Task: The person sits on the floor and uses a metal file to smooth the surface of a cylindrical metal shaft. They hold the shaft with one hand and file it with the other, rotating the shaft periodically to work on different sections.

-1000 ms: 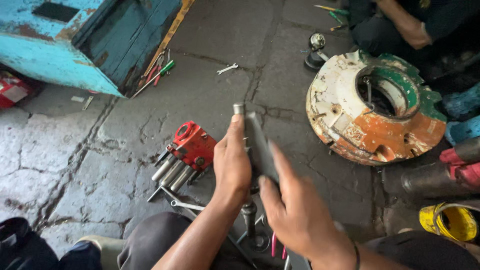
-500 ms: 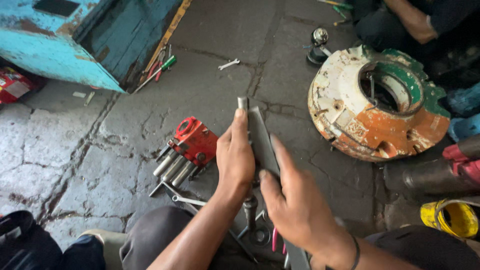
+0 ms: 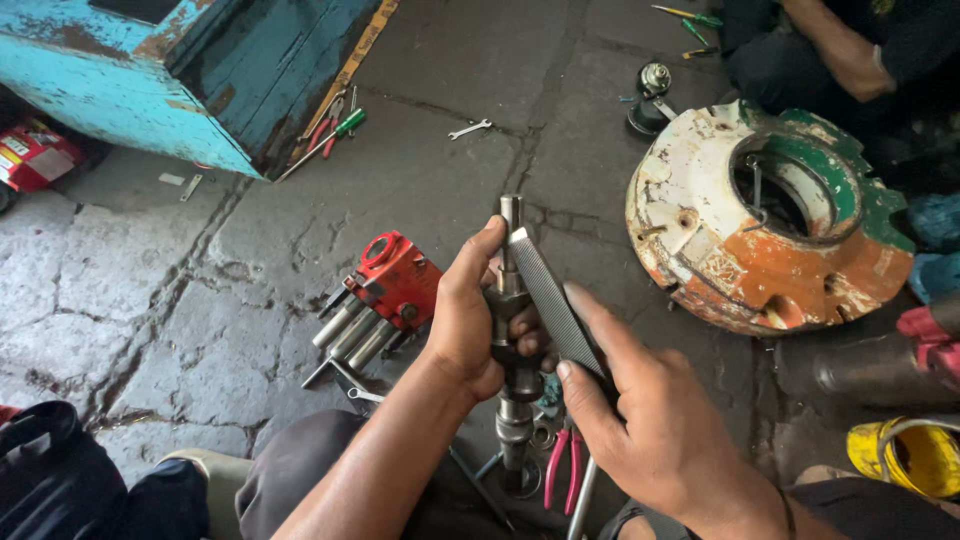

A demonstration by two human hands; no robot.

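At the centre of the frame, the person's left hand (image 3: 468,325) is wrapped around a stepped steel shaft (image 3: 511,340), holding it upright. The right hand (image 3: 655,430), at lower right, pinches a flat metal file (image 3: 548,300) between thumb and fingers, its tip laid against the shaft's upper part. Just left of the hands, a red holder with sockets (image 3: 385,290) lies on the stone floor (image 3: 200,300). Pink-handled pliers (image 3: 562,465) lie below. A rusty painted round casting (image 3: 765,220) sits at upper right.
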